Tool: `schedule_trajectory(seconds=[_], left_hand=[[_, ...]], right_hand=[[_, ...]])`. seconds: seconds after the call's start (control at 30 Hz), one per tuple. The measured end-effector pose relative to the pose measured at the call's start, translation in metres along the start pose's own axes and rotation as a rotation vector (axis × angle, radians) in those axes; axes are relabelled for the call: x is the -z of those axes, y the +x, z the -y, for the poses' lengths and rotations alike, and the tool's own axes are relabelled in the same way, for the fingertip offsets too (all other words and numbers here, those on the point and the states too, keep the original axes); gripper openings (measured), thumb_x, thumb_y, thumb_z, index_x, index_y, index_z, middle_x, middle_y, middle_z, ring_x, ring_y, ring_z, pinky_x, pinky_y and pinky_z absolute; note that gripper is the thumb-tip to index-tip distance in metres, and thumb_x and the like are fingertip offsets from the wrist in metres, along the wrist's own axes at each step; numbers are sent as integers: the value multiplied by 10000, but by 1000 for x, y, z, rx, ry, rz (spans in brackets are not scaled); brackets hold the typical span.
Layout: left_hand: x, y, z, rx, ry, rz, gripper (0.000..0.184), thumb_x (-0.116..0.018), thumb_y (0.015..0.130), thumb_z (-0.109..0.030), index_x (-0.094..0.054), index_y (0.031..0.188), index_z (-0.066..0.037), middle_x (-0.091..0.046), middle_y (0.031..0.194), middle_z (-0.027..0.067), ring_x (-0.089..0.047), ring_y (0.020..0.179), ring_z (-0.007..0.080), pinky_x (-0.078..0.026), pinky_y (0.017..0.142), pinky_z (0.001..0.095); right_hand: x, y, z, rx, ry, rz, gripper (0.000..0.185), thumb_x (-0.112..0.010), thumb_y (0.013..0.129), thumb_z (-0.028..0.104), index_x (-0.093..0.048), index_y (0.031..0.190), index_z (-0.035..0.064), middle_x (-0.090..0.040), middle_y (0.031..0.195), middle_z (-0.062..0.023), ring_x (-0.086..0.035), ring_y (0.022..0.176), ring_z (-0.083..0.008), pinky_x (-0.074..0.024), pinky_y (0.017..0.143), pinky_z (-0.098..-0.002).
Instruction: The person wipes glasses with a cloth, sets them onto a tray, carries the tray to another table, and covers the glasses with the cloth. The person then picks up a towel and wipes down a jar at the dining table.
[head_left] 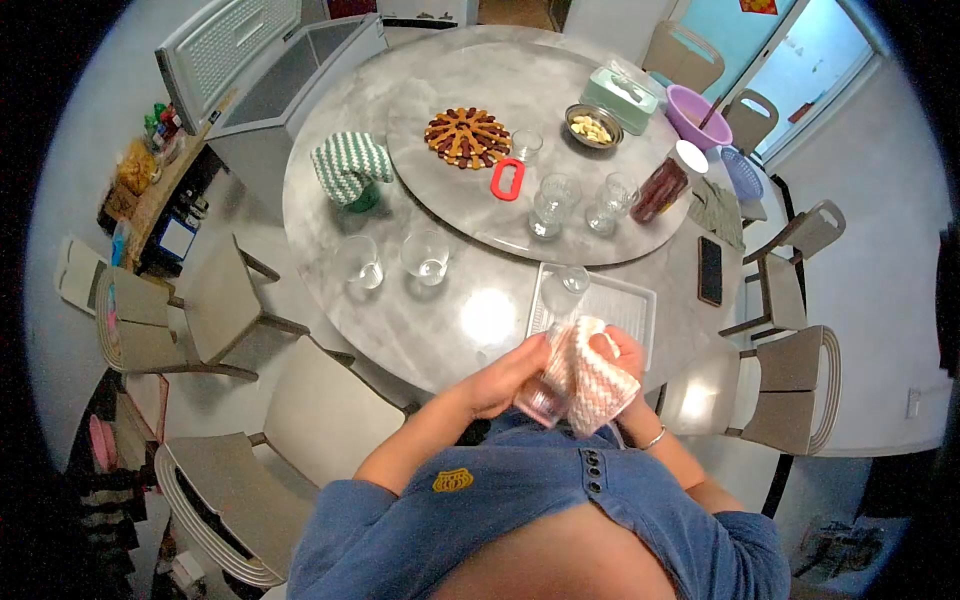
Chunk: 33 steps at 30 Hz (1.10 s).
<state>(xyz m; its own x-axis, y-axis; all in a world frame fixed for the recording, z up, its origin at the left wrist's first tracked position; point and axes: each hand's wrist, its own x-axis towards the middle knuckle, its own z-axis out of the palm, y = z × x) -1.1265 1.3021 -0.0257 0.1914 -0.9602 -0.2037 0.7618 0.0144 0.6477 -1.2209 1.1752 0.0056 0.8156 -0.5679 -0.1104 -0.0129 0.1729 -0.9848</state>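
My left hand [508, 378] is closed around a clear drinking glass [541, 402], held tilted close to my body at the table's near edge. A pink-and-white patterned cloth [604, 388] is gripped in my right hand [624, 352] and pressed against the glass, covering part of it. Just beyond my hands lies a white tray [640, 310] with another clear glass [566, 288] on it. Two more clear glasses, one on the left [360, 264] and one beside it [426, 258], stand on the marble table to the left.
The round marble table [330, 215] carries a turntable [470, 215] with a wooden trivet [467, 138], stemmed glasses [548, 205], a metal bowl [593, 128], a tissue box [620, 97] and a dark-filled jar [668, 183]. A green-striped cloth [350, 162] and a phone [709, 271] are nearby. Chairs [330, 395] surround it.
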Motion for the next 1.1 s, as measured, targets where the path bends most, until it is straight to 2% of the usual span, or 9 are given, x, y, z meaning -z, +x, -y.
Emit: schedule_trajectory(seconds=[0.2, 0.27, 0.4, 0.6, 0.7, 0.77, 0.93, 1.03, 1.1], left_hand=[[-8, -9, 4, 102, 48, 13, 480, -393, 830, -410, -327, 1097, -16, -514, 736, 121, -497, 446, 189, -403, 360, 268], [-1, -10, 6, 273, -724, 460, 557, -299, 819, -498, -413, 1027, 7, -517, 692, 135, -500, 444, 228, -391, 349, 291], [-8, -6, 5, 262, -410, 237, 601, -221, 823, -519, -464, 986, 6, -542, 747, 163, -531, 533, 269, -434, 434, 314], [-15, -7, 2, -112, 298, -20, 563, -429, 855, -249, -121, 1242, 19, -492, 967, 123, -497, 859, 154, -432, 715, 276], [-15, -3, -3, -8, 361, 18, 599, -461, 836, -204, -109, 1266, 19, -469, 1041, 115, -482, 914, 164, -383, 817, 275], [-13, 2, -6, 29, 193, 75, 709, -543, 778, -99, -56, 1282, 10, -446, 1097, 118, -471, 952, 172, -382, 830, 290], [-7, 10, -1, -70, 340, 138, 841, -622, 707, -90, -25, 1295, -29, -320, 1197, 135, -432, 1002, 203, -385, 834, 319], [12, 20, 12, -215, 603, 66, 854, -641, 684, -106, -54, 1303, -66, -278, 1234, 133, -385, 1072, 231, -366, 864, 351], [19, 25, 17, -322, 771, -74, 831, -649, 656, -112, -119, 1297, -93, -264, 1238, 148, -330, 1124, 278, -313, 916, 382]], right_hand=[[0, -2, 17, -6, 113, 64, 260, -519, 812, 260, -546, 792, 2, -544, 698, -8, -477, 612, -50, -389, 520, -184], [-8, -6, 22, 18, 140, -5, 262, -512, 816, 263, -534, 811, 2, -538, 722, -5, -466, 620, -45, -383, 518, -182], [6, 0, 4, 40, 99, -35, 273, -502, 820, 278, -538, 838, 7, -544, 765, -8, -483, 649, -47, -395, 544, -176], [10, -3, 0, 176, 0, -87, 273, -478, 834, 266, -557, 814, 5, -563, 744, -24, -510, 657, -66, -420, 539, -190], [25, 1, -13, 480, -660, -124, 275, -484, 829, 261, -555, 855, -3, -572, 779, -40, -527, 666, -79, -435, 561, -197], [29, 4, -15, 41, 350, 31, 266, -490, 825, 229, -527, 929, -13, -561, 872, -51, -533, 706, -101, -457, 610, -215], [37, 12, -7, 104, 757, -119, 436, -437, 823, 321, -409, 1122, 4, -500, 1045, -97, -506, 938, -188, -452, 787, -330], [47, 11, 3, 77, 850, -243, 418, -468, 809, 305, -429, 1097, 5, -512, 1013, -89, -527, 894, -188, -466, 760, -318], [76, 13, -14, 100, 286, -251, 361, -467, 814, 266, -451, 1076, 17, -522, 988, -76, -533, 880, -185, -466, 748, -304]])
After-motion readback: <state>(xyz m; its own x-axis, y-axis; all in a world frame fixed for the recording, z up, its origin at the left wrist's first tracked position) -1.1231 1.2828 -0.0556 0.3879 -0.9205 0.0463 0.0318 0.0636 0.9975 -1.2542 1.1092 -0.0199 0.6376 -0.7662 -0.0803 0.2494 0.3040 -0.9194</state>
